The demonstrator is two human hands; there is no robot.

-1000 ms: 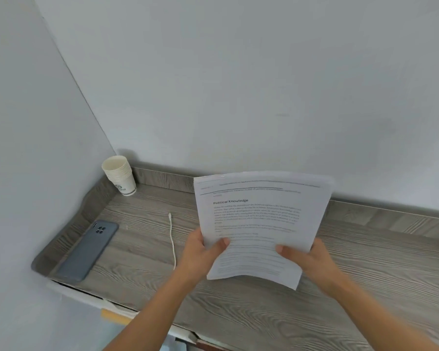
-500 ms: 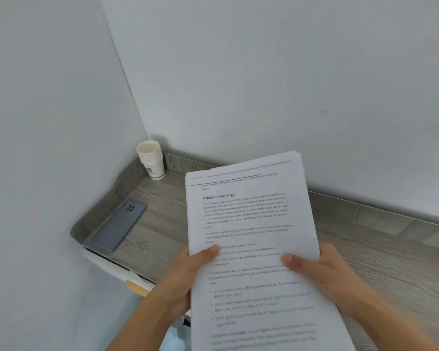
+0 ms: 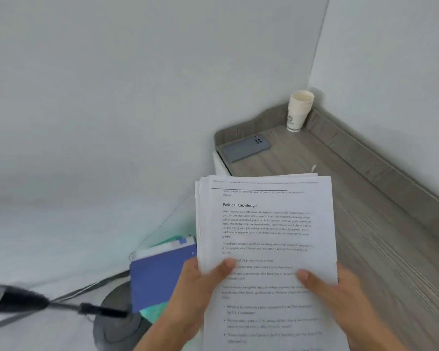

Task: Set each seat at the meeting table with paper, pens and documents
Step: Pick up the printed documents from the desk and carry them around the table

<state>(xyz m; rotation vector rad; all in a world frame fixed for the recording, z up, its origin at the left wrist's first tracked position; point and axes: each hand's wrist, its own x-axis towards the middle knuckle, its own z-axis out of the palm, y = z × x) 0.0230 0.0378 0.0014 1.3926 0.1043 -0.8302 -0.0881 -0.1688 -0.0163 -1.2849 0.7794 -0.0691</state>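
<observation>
I hold a stack of printed documents (image 3: 266, 231) upright in front of me; the top page is headed "Political Knowledge". My left hand (image 3: 195, 297) grips the stack's lower left edge with the thumb on the top page. My right hand (image 3: 340, 297) grips the lower right edge, thumb also on the page. The stack hangs over the near left end of a grey wood-grain shelf (image 3: 365, 224). Its bottom runs out of view.
A grey phone (image 3: 246, 148) lies face down at the shelf's left end. Stacked paper cups (image 3: 298, 110) stand in the wall corner. A white cable tip (image 3: 313, 168) shows above the papers. Below left are a blue folder (image 3: 160, 277) and a black rod (image 3: 48, 302).
The view has swung left, so the shelf now sits at the right. The blue folder and black rod have come into view. Both hands keep the same grip on the stack.
</observation>
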